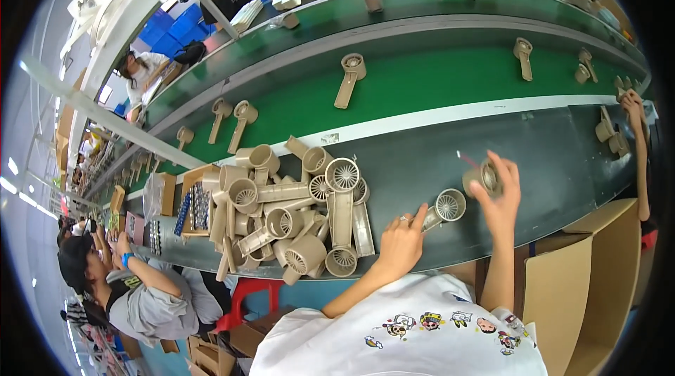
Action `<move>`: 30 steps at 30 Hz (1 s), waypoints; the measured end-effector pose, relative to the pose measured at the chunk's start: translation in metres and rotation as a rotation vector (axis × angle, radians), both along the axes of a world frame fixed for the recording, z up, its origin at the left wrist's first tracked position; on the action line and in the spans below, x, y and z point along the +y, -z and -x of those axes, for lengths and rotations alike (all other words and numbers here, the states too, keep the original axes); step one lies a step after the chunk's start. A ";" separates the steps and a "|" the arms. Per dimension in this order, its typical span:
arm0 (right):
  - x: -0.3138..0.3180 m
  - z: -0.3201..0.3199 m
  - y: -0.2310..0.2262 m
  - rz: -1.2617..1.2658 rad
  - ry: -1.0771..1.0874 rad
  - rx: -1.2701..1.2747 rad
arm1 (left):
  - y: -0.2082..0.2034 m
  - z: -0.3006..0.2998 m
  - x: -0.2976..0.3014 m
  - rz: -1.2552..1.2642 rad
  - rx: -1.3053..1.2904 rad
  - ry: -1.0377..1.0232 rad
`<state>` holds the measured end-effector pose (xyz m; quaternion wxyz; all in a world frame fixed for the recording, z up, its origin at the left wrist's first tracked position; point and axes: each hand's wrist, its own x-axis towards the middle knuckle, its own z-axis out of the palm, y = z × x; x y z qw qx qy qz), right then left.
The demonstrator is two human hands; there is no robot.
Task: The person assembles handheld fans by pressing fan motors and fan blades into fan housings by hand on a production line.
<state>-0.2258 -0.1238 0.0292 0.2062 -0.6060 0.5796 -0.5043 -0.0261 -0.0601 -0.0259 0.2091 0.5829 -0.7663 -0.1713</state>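
My left hand [402, 244] is closed round the handle of a beige handheld fan housing [451, 205], which lies on the dark work surface with its round grille end facing up. Just right of it, my right hand [500, 197] grips a beige round fan part [481, 179] between thumb and fingers. A thin reddish wire [467, 159] sticks out from that part; motion blurs some of its detail. To the left of my hands, a large heap of beige fan housings [285, 218] covers the surface, their handles pointing various ways.
Beyond a white rail [394, 123], a green conveyor belt [422, 88] carries several beige fans [349, 81]. Left of the heap stands a box of small dark and silver parts [200, 209]. An open cardboard box [559, 299] is at the right. Other people work around the line.
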 end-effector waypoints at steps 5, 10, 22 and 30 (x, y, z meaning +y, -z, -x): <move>0.065 0.000 -0.012 0.017 -0.078 0.034 | -0.002 -0.005 0.006 0.046 -0.010 0.024; 0.096 -0.007 -0.016 -0.030 -0.154 0.093 | -0.015 -0.005 0.020 0.121 0.126 0.025; 0.085 -0.024 -0.022 0.123 -0.509 0.182 | -0.058 -0.024 0.032 -0.151 0.703 0.271; 0.093 -0.010 -0.004 0.154 -0.421 0.131 | -0.033 -0.014 0.033 -0.320 0.860 0.331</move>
